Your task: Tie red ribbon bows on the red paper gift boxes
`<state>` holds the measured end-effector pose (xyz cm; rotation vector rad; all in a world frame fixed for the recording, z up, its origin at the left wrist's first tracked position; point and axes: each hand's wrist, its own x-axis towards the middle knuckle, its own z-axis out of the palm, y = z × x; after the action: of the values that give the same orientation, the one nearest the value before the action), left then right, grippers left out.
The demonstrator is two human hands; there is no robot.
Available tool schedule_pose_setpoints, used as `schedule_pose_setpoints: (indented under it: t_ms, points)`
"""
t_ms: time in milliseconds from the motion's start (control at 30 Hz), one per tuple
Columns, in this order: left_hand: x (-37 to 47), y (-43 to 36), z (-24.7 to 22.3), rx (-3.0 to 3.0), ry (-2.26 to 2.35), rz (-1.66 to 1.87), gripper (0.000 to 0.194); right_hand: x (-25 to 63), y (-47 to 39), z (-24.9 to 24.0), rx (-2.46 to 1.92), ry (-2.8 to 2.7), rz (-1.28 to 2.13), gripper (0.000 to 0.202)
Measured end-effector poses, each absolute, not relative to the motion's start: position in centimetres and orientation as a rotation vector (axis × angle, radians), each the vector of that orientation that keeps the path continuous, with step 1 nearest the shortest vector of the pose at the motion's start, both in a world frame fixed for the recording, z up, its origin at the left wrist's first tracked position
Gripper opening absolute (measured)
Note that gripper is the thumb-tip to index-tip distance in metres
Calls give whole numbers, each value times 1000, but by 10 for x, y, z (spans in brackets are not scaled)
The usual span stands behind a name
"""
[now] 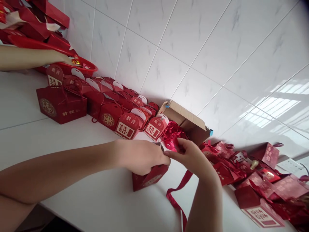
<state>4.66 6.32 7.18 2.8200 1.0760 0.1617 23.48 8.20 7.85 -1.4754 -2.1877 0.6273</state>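
Observation:
A small dark red gift box (150,178) with a gold emblem stands on the white table (116,199). My left hand (142,156) is closed over its top, hiding most of the upper part. Beside it my right hand (187,154) has thumb and index finger close together at the box's top edge; what they pinch is too hidden to name. A long red ribbon (172,193) trails from beneath my right hand toward the front edge. Just beyond my hands lies a heap of shiny red ribbon (172,133).
Rows of red boxes (111,114) stand behind at left. An open cardboard box (188,117) leans by the tiled wall. More boxes (256,180) crowd the right. At upper left, another person's hand (58,57) reaches into a red basin (90,64).

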Motion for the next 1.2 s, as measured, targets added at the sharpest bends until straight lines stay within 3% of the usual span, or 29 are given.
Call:
schedule_pose_setpoints:
  t_ms: [100, 267, 500, 900, 1100, 1200]
  points:
    - [46, 63, 74, 2806, 1067, -82, 49, 231, 91, 70, -1474, -2260, 704, 33]
    - [43, 61, 75, 2677, 1284, -124, 59, 235, 95, 67, -1499, -2375, 796, 26]
    - [40, 66, 69, 2669, 1480, -126, 36, 242, 94, 68, -1528, -2440, 827, 38]
    - [37, 82, 74, 2743, 1354, 337, 23, 247, 96, 67, -1548, -2422, 847, 46]
    - [29, 76, 89, 2533, 1851, -214, 12, 253, 97, 68, -1544, -2345, 795, 45]
    - [29, 74, 91, 2576, 1847, -115, 15, 249, 99, 67, -1529, -2278, 760, 45]
